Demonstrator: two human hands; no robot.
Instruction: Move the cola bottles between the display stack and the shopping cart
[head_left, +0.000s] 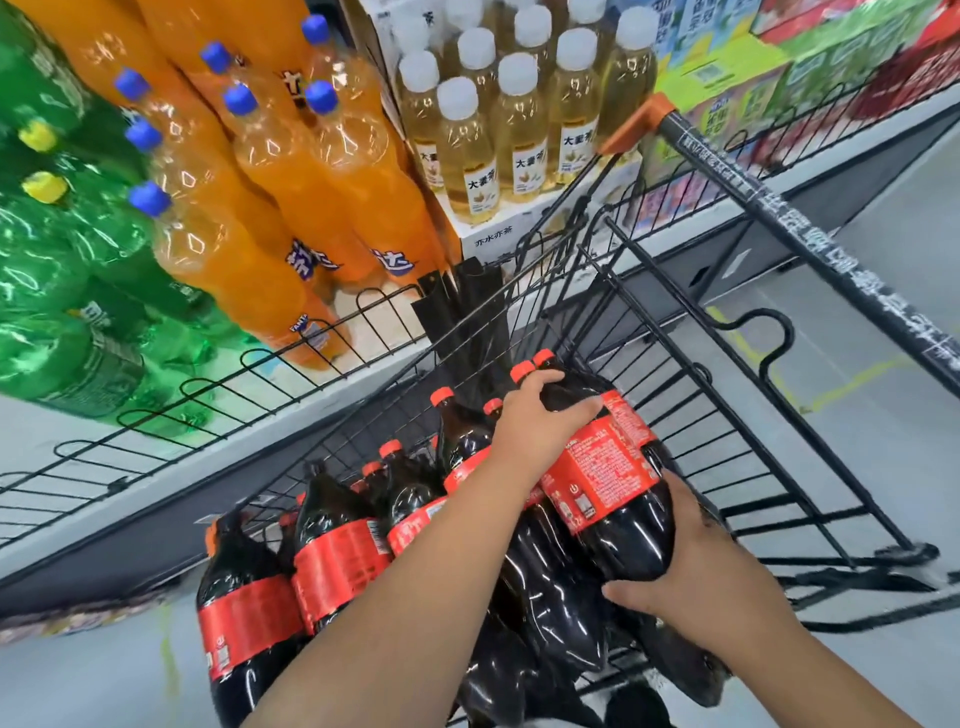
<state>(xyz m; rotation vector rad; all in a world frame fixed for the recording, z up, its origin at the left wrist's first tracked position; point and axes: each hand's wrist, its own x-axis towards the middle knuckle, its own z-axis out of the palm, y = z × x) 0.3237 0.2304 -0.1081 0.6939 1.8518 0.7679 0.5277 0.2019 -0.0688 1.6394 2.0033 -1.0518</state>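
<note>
Fingers (545, 378) curl round a dark, red-labelled plastic cola bottle (610, 483) in the black wire shopping cart (675, 291), left hand (537, 423) at its shoulder, right hand (693, 571) cupping its base.

The pale tea bottles (524, 156) carry white labels reading 大麦茶, and the white box (493, 241) beneath them is printed 亦水亦茶. The orange soda bottles (332, 208) have blue labels showing the character 达, and one lower label reads FANTA in small letters. The red label on the cola bottle (602, 467) has white print too fine to read. White characters along the cart handle (805, 239) are blurred.
</note>
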